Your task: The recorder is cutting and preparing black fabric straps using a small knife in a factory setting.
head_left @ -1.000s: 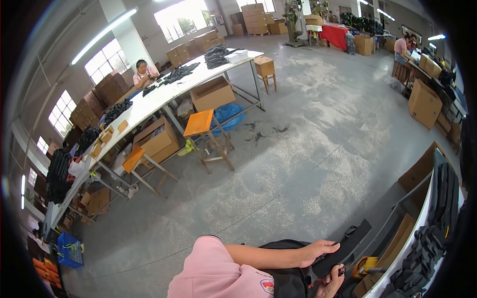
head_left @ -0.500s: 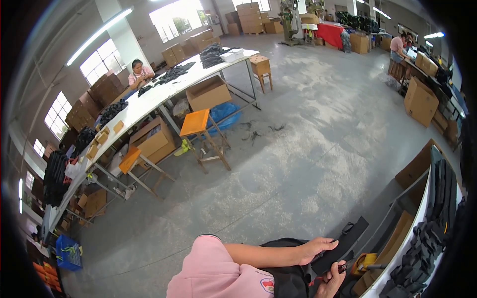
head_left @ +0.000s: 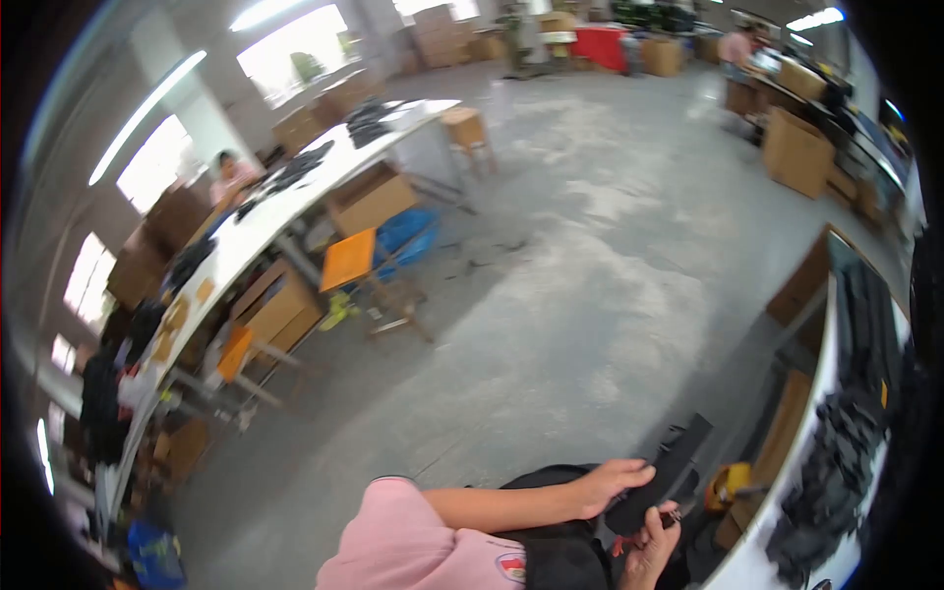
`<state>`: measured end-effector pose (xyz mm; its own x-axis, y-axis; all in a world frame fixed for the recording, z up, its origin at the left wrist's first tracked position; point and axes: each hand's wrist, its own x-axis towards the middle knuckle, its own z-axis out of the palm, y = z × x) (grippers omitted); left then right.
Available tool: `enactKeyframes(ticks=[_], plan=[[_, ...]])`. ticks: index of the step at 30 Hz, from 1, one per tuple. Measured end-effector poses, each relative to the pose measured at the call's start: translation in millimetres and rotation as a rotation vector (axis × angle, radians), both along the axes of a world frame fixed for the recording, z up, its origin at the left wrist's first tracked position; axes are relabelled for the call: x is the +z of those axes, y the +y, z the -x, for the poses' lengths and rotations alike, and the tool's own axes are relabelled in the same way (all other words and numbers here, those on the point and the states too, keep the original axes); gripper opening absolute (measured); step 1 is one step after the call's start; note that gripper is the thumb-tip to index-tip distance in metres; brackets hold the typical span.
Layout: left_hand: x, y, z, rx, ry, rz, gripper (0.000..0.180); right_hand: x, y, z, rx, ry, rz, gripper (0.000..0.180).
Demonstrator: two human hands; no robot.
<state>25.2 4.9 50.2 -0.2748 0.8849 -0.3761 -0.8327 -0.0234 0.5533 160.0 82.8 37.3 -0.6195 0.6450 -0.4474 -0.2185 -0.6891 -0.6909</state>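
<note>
My left hand is closed on a flat black fabric strip, thumb along its upper face. The strip points up and to the right, with a small black buckle-like piece at its far side. Just below, my right hand is closed close to the strip's near edge. A small dark, shiny item pokes out beside its fingers, and a bit of red shows at its left; I cannot make out what it is. More black fabric lies over my lap under both hands.
At the right, a white table carries a heap of black straps. A yellow object and cardboard stand beneath it. Across the floor are a long worktable, orange-topped stools, cartons and a seated person.
The view has swung and blurred, so the room sits farther left. Both hands keep their grip, and the strip is tilted slightly more upright.
</note>
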Motion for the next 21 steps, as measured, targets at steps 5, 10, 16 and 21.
enactKeyframes(ticks=[5, 10, 16, 21], plan=[[2, 21, 0, 0.037, 0.057, 0.222, 0.022, 27, 15, 2, -0.011, -0.07, 0.12, 0.016], [-19, 26, 0, -0.192, 0.0, 0.19, 0.027, -8, 3, -13, -0.115, 0.036, 0.15, 0.013], [-39, 52, -36, -0.406, -0.022, 0.218, 0.028, -23, -11, -59, -0.356, 0.089, 0.324, 0.015], [-25, 63, -44, -0.331, 0.127, 0.214, 0.028, -16, 1, -58, -0.364, -0.09, 0.123, 0.019]])
